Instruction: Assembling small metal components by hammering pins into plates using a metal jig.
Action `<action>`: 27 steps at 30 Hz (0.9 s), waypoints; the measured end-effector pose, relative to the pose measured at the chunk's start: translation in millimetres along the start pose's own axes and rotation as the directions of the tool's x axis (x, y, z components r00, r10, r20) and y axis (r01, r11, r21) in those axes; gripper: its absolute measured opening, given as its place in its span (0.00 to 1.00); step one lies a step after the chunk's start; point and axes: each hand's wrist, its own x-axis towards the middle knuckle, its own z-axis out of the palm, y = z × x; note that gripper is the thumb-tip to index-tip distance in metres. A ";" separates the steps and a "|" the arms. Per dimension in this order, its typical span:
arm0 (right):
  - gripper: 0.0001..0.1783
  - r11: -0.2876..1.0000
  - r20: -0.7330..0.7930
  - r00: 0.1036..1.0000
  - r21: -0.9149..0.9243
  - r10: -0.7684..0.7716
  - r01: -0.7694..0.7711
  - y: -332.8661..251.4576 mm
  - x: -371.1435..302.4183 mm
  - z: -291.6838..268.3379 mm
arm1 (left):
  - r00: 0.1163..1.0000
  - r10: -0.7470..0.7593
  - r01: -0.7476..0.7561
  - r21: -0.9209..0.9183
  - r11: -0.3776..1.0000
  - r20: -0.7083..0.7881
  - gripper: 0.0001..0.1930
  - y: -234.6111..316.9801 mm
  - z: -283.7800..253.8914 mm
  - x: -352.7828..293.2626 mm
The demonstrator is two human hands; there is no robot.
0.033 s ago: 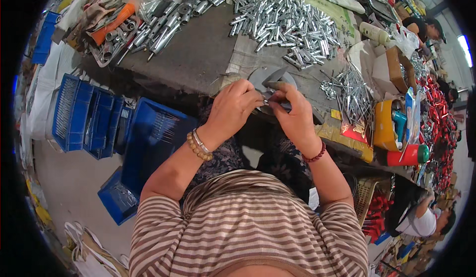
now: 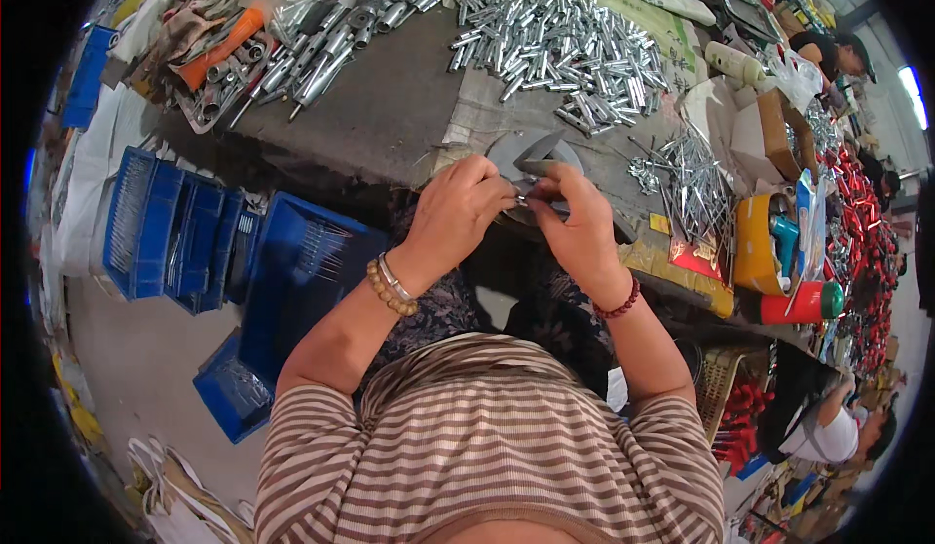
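My left hand [image 2: 456,208] and my right hand [image 2: 579,221] meet at the table's near edge, thumbs and fingers pinched together. Between the fingertips shows a small shiny metal piece [image 2: 521,199]; the fingers cover most of it, and its exact kind is unclear. Just beyond the hands lies a grey round plate [image 2: 504,151] with a dark angular metal part [image 2: 542,148] on it. Farther back spreads a heap of short silver metal tubes [image 2: 560,42]. Thin metal rods [image 2: 697,186] lie bunched to the right of my right hand.
Larger metal tubes and sockets [image 2: 331,57] lie at the back left. Blue bins [image 2: 255,325] holding metal rods stand left of my legs. At right are a yellow container [image 2: 758,237], a red bottle with a green cap [image 2: 801,304] and a cardboard box [image 2: 779,125]. Other people sit farther right.
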 end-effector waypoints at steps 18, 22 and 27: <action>0.22 0.819 -0.012 0.995 -0.569 -0.095 0.071 26.8 -12.9 -51.8 | 0.998 -0.038 0.040 -0.038 0.998 0.047 0.07 -5.2 4.2 0.1; 0.20 0.886 -0.086 0.991 -0.460 -0.105 0.054 20.4 -23.9 -53.4 | 0.996 -0.052 0.057 -0.056 0.997 0.077 0.08 -6.6 0.0 -0.3; 0.15 0.947 -0.056 0.998 -0.321 -0.016 -0.003 -14.2 -42.4 -58.4 | 0.993 -0.055 0.059 -0.032 0.998 0.103 0.08 -4.2 -4.3 0.9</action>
